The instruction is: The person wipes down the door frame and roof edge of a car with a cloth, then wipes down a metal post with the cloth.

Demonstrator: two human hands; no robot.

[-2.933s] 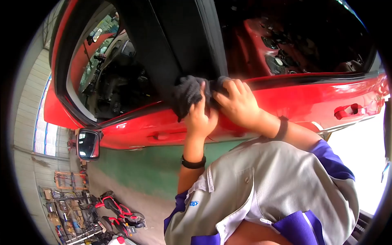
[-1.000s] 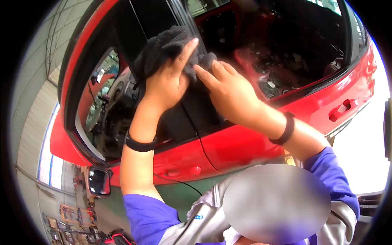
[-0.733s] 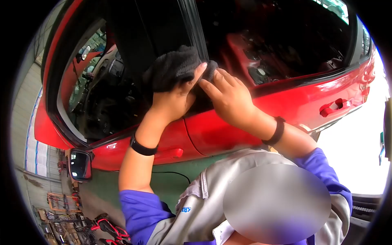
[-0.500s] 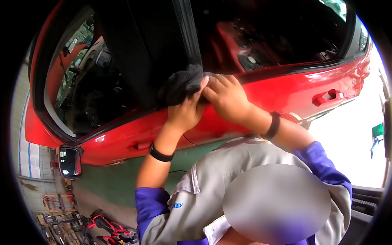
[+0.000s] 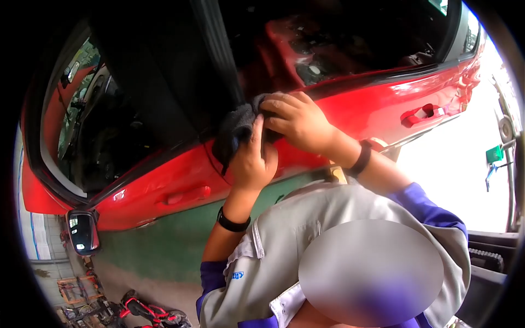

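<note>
A dark, fluffy cloth lies bunched against the red car, at the foot of the black pillar between the two side windows. My left hand is closed on the cloth's near side, its index finger pointing up along it. Beside it, my right hand presses bent fingers onto the cloth's right edge, and those fingertips are partly hidden. Both hands are close together, just at the window line. A dark band circles each wrist.
Door handles stick out of the red panels on both sides. A side mirror juts out at the left. On the floor at lower left stand a red-and-black machine and assorted parts. A green object hangs at the right.
The car has shifted left in view. My hands and the cloth have moved right relative to the pillar, the left hand now lying nearer its base. The left door handle shows more fully.
</note>
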